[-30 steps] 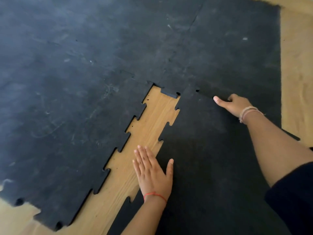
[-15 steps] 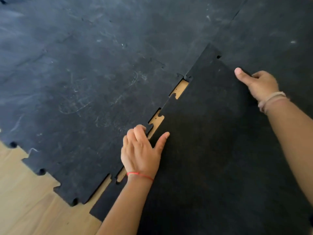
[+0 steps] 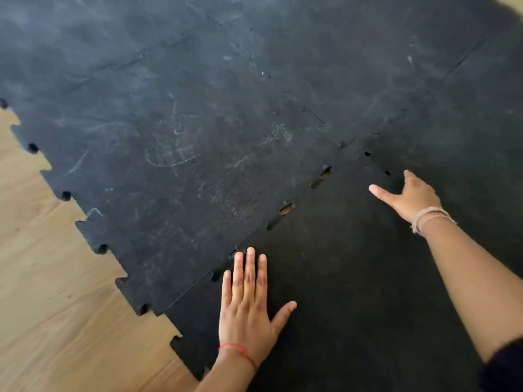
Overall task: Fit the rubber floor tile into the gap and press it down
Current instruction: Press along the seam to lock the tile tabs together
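Observation:
A dark, clean rubber floor tile (image 3: 353,278) lies flat at the lower right, its toothed left edge meeting the scuffed laid tiles (image 3: 175,142). A few small slots of wood floor (image 3: 285,209) still show along that seam. My left hand (image 3: 249,309) rests flat, fingers spread, on the tile next to the seam. My right hand (image 3: 410,196) sits near the tile's far corner, thumb out, fingers bent down at the far seam. Neither hand holds anything.
Bare wood floor (image 3: 51,292) runs along the left, beyond the mat's jigsaw edge (image 3: 99,247). Scuffed black tiles cover the whole far side. A dark sleeve (image 3: 503,369) shows at the lower right corner.
The tile has slid left and down into the gap; the wide strip of wood is reduced to a few slots. My left hand went from gripping the edge to lying flat.

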### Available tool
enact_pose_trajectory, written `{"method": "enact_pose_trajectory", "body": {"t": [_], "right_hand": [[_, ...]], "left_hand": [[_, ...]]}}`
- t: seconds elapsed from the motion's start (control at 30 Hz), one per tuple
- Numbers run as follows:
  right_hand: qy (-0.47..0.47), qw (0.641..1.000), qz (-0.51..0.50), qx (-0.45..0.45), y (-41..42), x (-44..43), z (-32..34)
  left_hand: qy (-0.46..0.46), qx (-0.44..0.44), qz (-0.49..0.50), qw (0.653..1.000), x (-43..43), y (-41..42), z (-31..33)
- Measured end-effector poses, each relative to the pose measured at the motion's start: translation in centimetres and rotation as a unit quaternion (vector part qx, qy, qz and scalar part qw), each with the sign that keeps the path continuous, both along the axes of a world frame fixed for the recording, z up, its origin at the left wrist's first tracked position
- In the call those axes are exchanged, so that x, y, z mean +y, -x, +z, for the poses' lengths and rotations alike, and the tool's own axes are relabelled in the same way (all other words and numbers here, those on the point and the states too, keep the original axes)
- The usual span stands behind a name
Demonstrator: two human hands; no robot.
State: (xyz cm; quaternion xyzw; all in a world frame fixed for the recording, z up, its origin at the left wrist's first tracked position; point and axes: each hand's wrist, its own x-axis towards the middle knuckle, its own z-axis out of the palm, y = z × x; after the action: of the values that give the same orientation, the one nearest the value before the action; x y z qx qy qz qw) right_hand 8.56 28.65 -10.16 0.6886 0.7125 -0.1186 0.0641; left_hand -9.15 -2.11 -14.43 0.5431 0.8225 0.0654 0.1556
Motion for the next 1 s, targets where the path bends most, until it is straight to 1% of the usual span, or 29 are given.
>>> {"method": "enact_pose_trajectory", "body": {"t": [0.07,0.1,0.13,0.2,0.23,0.27,0.3,0.4,0.47,0.57,0.6,0.63,0.67,0.73,0.8,0.83,0.87,0.93,1.0], "right_hand": [[0.029,1.0,0.003,-0.006,0.3,1.1,-0.1],[0.024,1.0,-0.003,0.005,0.5,1.4,-0.3],[0.015,0.999,-0.028,0.037,0.7,1.5,-0.1],[-0.023,0.987,-0.088,0.136,0.6,1.5,0.6],[-0.053,0.981,-0.091,0.164,0.5,1.3,1.0],[-0.074,0.981,-0.08,0.163,0.5,0.7,1.1],[-0.078,0.985,-0.062,0.144,0.6,0.0,0.8],[-0.028,0.999,-0.005,0.021,1.2,-3.9,-1.9],[-0.02,1.0,0.012,-0.011,1.5,-5.1,-3.2],[0.017,0.998,0.016,-0.06,1.3,-4.2,-2.5],[0.008,0.996,0.044,-0.082,1.7,-3.9,-2.1],[-0.021,0.991,0.093,-0.091,2.5,-4.0,-1.8],[-0.052,0.983,0.158,-0.077,3.9,-4.7,-1.5],[-0.071,0.954,0.292,-0.003,8.0,-7.2,-1.5],[-0.062,0.913,0.397,0.074,12.2,-10.5,-1.9],[-0.055,0.898,0.427,0.093,13.9,-12.0,-2.2],[-0.051,0.892,0.439,0.099,14.8,-13.1,-2.5],[-0.065,0.894,0.435,0.087,15.0,-14.1,-2.9],[-0.083,0.893,0.439,0.06,14.3,-14.1,-3.0]], "left_hand": [[0.004,-0.014,0.014,1.0,0.3,0.3,0.0],[0.004,-0.02,0.03,0.999,0.4,0.5,0.0],[0.003,-0.026,0.047,0.999,0.4,0.7,0.0],[-0.002,-0.028,0.062,0.998,0.2,1.2,-0.1],[-0.006,-0.025,0.065,0.998,-0.1,1.5,-0.2],[-0.01,-0.021,0.068,0.997,-0.4,1.8,-0.3],[-0.012,-0.019,0.071,0.997,-0.7,2.2,-0.4],[0.0,-0.019,0.074,0.997,-1.1,3.2,-0.1],[0.009,-0.024,0.076,0.997,-0.9,3.5,0.3],[0.025,-0.031,0.066,0.997,-0.8,3.3,0.7],[0.026,-0.034,0.067,0.997,-0.8,3.4,0.8],[0.027,-0.032,0.067,0.997,-0.8,3.5,0.8],[0.027,-0.026,0.063,0.997,-0.8,3.5,0.7],[0.029,-0.014,0.048,0.998,-0.8,3.6,0.6],[0.027,-0.004,0.041,0.999,-0.8,3.7,0.7],[0.022,0.002,0.038,0.999,-0.8,3.8,0.8],[0.014,0.01,0.03,0.999,-0.9,3.8,0.9],[-0.001,0.012,0.039,0.999,-1.3,4.2,1.1],[-0.017,-0.004,0.137,0.99,-2.2,4.2,1.1]]}}
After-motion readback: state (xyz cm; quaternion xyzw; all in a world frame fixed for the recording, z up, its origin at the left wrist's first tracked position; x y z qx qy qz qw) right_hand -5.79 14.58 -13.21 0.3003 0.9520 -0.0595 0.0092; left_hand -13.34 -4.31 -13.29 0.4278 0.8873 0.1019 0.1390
